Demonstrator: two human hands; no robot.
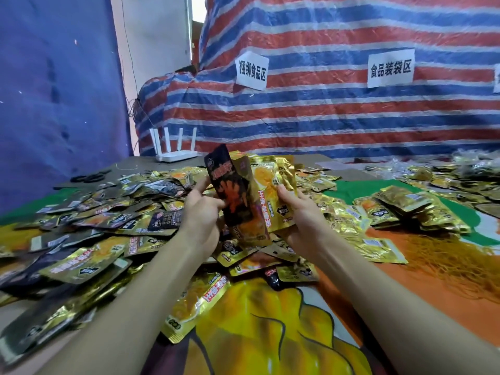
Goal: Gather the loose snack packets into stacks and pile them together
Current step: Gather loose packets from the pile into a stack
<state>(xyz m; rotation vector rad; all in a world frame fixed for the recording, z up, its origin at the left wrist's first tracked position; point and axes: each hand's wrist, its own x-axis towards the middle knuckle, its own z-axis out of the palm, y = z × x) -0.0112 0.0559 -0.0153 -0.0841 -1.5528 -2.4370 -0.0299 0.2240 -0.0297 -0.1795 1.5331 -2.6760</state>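
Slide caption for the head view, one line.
Left hand and right hand hold a bunch of snack packets above the loose pile.

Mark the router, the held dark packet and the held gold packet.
router (177, 158): head view, on its white base under the antennas.
dark packet (230, 196): head view, middle of its printed front.
gold packet (263, 177): head view, orange picture on its front.
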